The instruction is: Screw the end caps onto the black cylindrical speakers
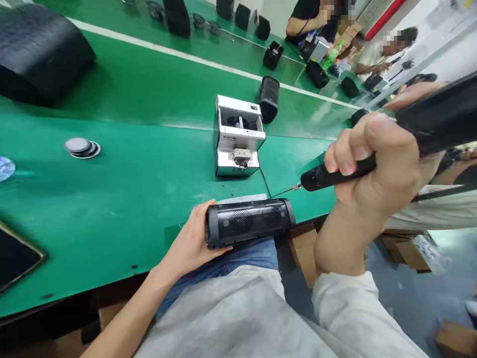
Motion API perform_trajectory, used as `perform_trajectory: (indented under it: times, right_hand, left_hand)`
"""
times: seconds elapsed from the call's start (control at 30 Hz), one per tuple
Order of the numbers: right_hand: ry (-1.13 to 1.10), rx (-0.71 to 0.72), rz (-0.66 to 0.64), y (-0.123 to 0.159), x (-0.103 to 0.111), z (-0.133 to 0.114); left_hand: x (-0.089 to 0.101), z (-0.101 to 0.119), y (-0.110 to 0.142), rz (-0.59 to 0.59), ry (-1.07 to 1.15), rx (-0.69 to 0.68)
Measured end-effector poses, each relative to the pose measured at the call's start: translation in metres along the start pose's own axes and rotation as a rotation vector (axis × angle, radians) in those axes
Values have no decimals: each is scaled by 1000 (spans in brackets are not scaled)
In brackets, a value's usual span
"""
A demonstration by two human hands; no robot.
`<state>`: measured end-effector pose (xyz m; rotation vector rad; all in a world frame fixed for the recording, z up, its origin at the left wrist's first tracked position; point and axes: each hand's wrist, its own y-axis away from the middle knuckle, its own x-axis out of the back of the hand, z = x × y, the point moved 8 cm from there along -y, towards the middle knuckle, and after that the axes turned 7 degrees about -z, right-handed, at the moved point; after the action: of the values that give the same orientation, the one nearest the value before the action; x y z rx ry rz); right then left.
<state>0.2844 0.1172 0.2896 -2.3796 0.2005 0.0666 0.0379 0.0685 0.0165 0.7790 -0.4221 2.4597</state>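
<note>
My left hand [194, 236] is wrapped round the left end of a black cylindrical speaker [249, 221] with perforated grille patches. The speaker lies on its side at the table's near edge, above my lap. Raised on the right, my right hand [380, 164] grips a black electric screwdriver [331, 174], its thin bit pointing left toward the speaker's upper right edge. Whether the bit's tip touches the speaker I cannot tell. Just beyond the speaker stands a silver and black screw feeder [240, 136], with a dark cable running from its side.
A green-topped bench [149, 164] spans the view. Round silver discs [82, 147] lie at left, near a large black speaker housing [40, 52]. Another small black speaker [269, 97] stands behind the feeder. Co-workers [313, 25] sit across the bench. Cardboard boxes [303, 248] are below.
</note>
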Motion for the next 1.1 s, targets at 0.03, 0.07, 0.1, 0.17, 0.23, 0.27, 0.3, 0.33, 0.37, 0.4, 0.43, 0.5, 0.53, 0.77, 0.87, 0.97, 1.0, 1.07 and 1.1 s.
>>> perform_trajectory:
  times: [0.03,0.07,0.1,0.17,0.23,0.27,0.3,0.33,0.37,0.4,0.43,0.5,0.53,0.77,0.87,0.97,1.0,1.07,1.1]
  right_hand:
    - [10,-9,3,-1,0,1]
    - [15,-16,4,-2,0,2]
    - [15,-20,4,-3,0,3]
    - [-4,-19,1,-4,0,5]
    - [-38,-10,-11,-4,0,6]
    - [-54,-3,-20,-4,0,7]
    - [-57,-1,-31,-4,0,7]
    - [-46,-5,-42,-4,0,8]
    - [-23,-12,-51,-3,-1,8]
    - [4,-21,-62,-3,-1,9]
    - [31,-32,-72,-3,-2,10]
    - [80,-60,-76,-1,-2,15]
    - [96,-68,-73,1,-2,17]
    - [-45,-132,-169,34,-9,47]
    - [-76,-107,-191,44,-8,50]
    - [-90,-97,-222,46,-8,50]
    - [-95,-93,-232,45,-9,50]
    - [-106,-81,-255,44,-10,50]
    - [-110,-71,-260,44,-11,50]
  left_hand:
    - [0,1,0,3,-1,2]
    - [0,1,0,5,0,5]
    - [0,2,-1,6,1,7]
    - [1,2,-1,9,6,12]
    - [1,2,-1,11,12,16]
    - [1,2,-1,12,15,17]
    - [1,2,0,14,16,18]
    - [1,2,0,15,17,19]
    - [1,2,0,17,16,21]
    - [2,2,0,17,15,22]
    - [2,2,0,17,14,24]
    - [1,1,1,15,13,30]
    - [1,1,1,14,14,32]
    - [2,2,0,20,69,36]
    - [3,4,-1,11,98,35]
    - [4,5,-2,5,116,47]
    - [4,5,-2,5,119,52]
    - [5,5,-2,4,122,59]
    - [5,5,-2,4,123,61]
